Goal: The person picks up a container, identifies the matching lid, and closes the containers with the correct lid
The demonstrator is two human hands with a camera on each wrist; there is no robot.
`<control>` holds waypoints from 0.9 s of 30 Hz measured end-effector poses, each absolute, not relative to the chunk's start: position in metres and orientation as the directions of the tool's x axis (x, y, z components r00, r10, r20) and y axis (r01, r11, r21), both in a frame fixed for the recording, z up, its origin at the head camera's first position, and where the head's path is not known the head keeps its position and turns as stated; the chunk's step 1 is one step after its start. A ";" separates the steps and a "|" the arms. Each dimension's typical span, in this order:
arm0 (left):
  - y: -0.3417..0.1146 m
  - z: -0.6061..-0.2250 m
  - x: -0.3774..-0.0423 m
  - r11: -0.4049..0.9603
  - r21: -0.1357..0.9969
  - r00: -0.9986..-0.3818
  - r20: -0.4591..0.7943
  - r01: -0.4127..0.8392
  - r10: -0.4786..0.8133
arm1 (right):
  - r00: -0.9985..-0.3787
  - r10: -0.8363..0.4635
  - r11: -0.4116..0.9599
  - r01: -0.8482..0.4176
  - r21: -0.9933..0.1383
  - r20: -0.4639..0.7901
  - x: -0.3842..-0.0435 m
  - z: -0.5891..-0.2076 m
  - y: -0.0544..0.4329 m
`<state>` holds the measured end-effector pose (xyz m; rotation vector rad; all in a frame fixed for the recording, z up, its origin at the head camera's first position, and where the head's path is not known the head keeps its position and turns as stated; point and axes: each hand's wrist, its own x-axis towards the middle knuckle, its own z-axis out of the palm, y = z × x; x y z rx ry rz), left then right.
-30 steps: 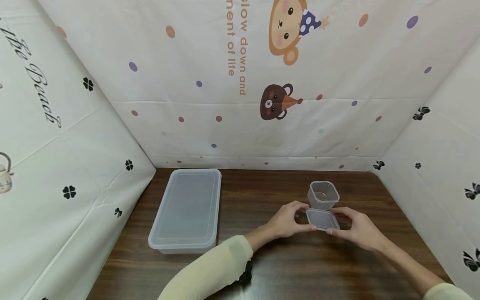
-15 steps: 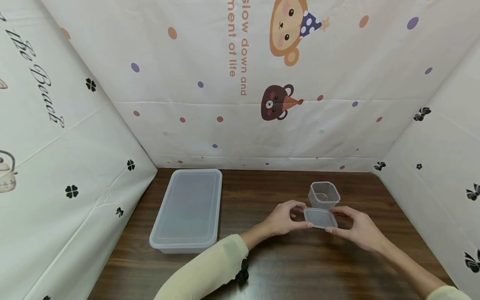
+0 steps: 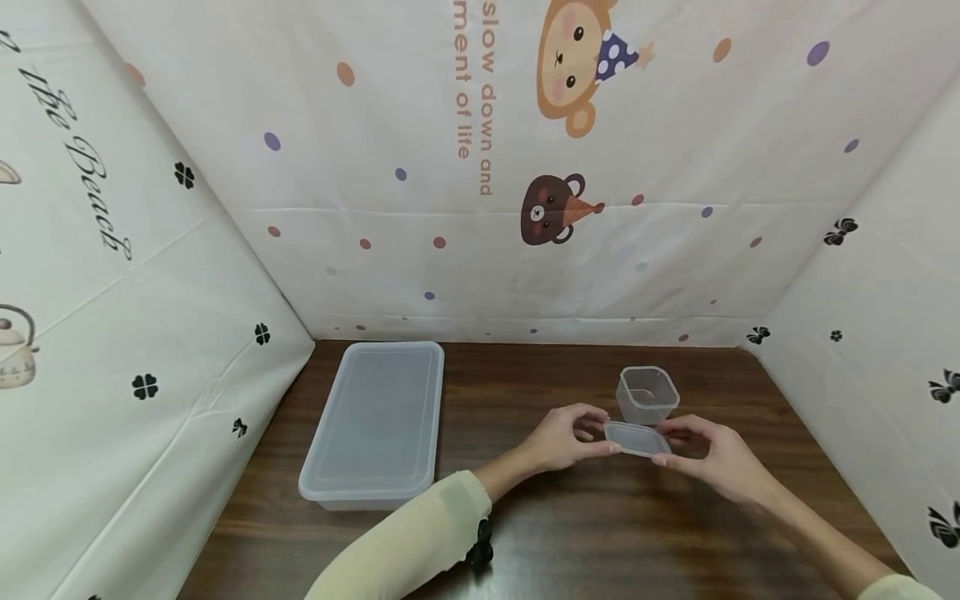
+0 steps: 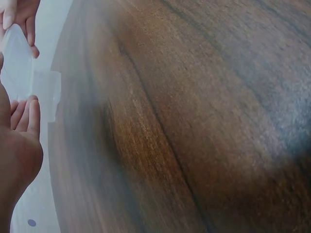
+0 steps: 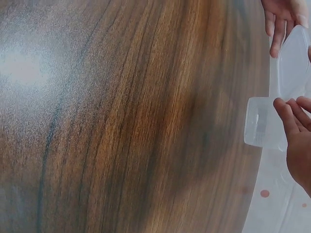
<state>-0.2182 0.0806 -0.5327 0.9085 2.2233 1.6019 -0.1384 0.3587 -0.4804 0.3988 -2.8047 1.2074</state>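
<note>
A small clear plastic lid (image 3: 637, 439) is held between both hands in front of an uncovered clear plastic container (image 3: 648, 396). My left hand (image 3: 564, 437) pinches the lid's left end between thumb and fingers. At the opposite end, my right hand (image 3: 712, 457) grips it the same way. In the left wrist view the lid (image 4: 17, 63) stands tilted between the hands, with the container (image 4: 52, 97) partly behind it. The right wrist view shows the lid (image 5: 293, 63) above the container (image 5: 262, 121), held at both ends.
A large translucent storage box (image 3: 375, 425) with its lid on stands at the left of the dark wooden table (image 3: 570, 533). White printed cloth (image 3: 480, 267) hangs behind the table and along both sides.
Both hands keep hold of the small lid. It has shifted slightly left and tipped, so it looks narrower now. The container and the large box stay in place.
</note>
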 end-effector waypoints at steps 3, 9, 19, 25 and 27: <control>0.079 -0.532 -0.219 0.196 0.921 -0.784 0.158 0.336 0.600 | -0.968 -0.211 0.584 -0.235 -0.777 0.134 -0.140 -0.481 0.358; 0.078 -0.528 -0.220 0.195 0.930 -0.803 0.148 0.312 0.577 | -0.973 -0.206 0.483 -0.194 -0.854 0.104 -0.141 -0.483 0.358; 0.078 -0.523 -0.222 0.138 0.949 -0.820 0.166 0.285 0.548 | -0.967 -0.214 0.478 -0.227 -0.849 0.138 -0.144 -0.484 0.359; 0.079 -0.520 -0.223 0.129 0.947 -0.829 0.185 0.294 0.527 | -0.967 -0.196 0.540 -0.246 -0.805 0.165 -0.144 -0.483 0.358; 0.079 -0.520 -0.222 0.134 0.945 -0.832 0.189 0.299 0.522 | -0.968 -0.185 0.547 -0.245 -0.800 0.170 -0.144 -0.482 0.357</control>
